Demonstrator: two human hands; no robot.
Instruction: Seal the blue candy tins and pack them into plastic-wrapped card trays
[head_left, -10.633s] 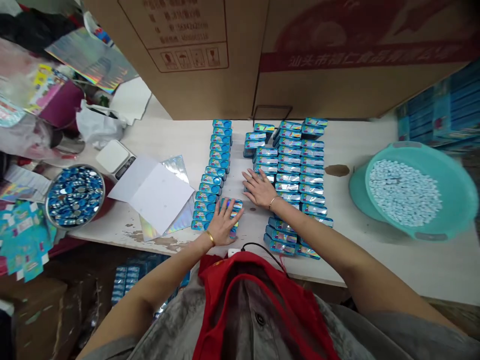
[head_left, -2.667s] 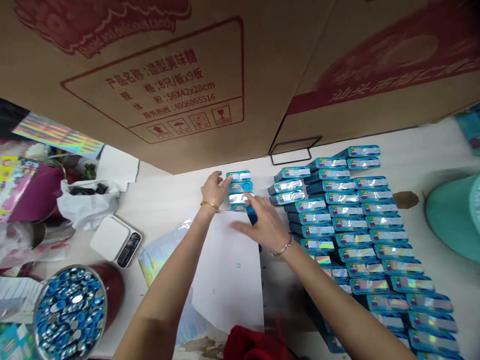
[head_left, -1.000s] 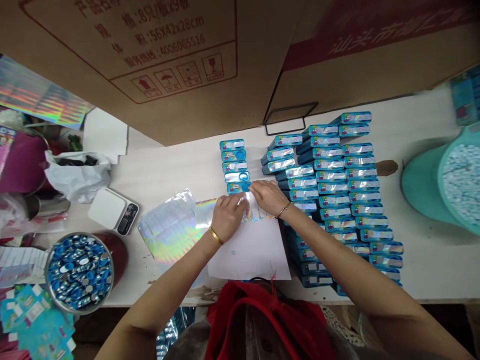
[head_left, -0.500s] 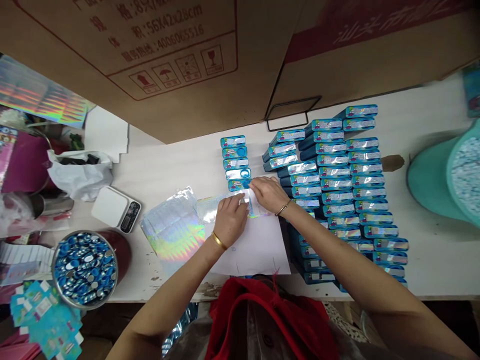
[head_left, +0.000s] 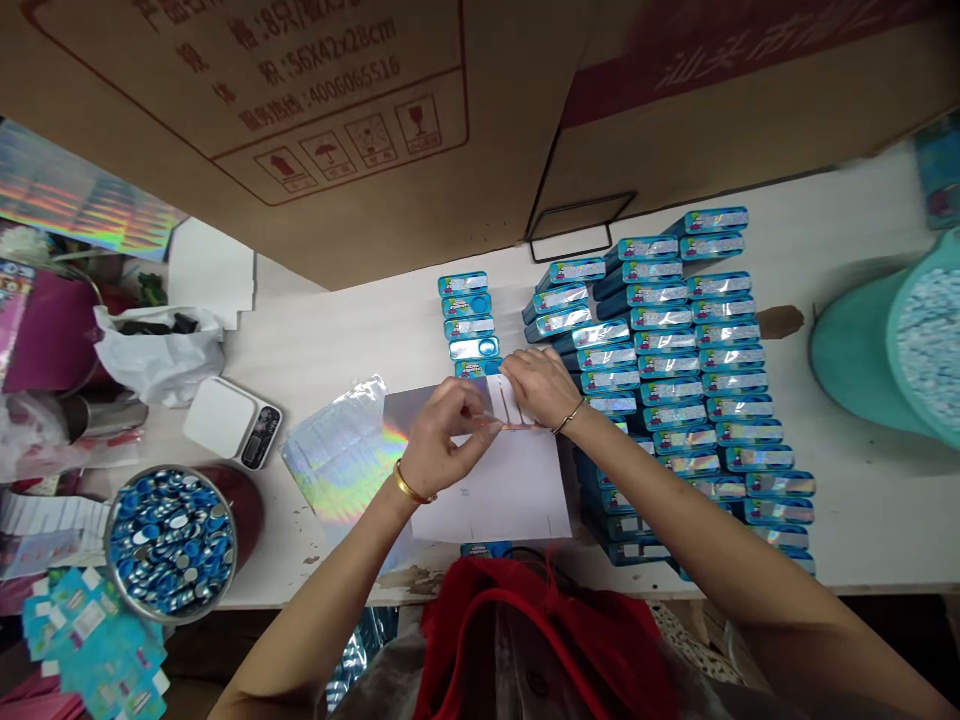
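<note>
A white-backed sticker sheet (head_left: 510, 398) with a shiny holographic face lies over white paper (head_left: 491, 490) in front of me. My left hand (head_left: 446, 435) is closed, thumb and forefinger pinching a thin sticker strip at the sheet's lower edge; its exact shape is hard to make out. Curled fingers of my right hand (head_left: 541, 385) press on the sheet's right part and hold it. Just beyond the hands stands a short column of small blue tins (head_left: 469, 328), some with a shiny label on top, the nearest partly covered by the sheet.
Rows of labelled blue tins (head_left: 667, 365) fill the right side, partly under my right forearm. A teal bucket (head_left: 855, 340) stands far right, cardboard boxes (head_left: 420, 220) at the back. Leftward are holographic sheets (head_left: 337, 450), a scale (head_left: 221, 415) and a metal pot (head_left: 232, 540) of small blue-and-silver pieces.
My left hand has drawn back to the left and turned from lying flat on the sheet to a pinch. The sheet's near edge is lifted or folded, showing white strips. My right hand stays nearly in place.
</note>
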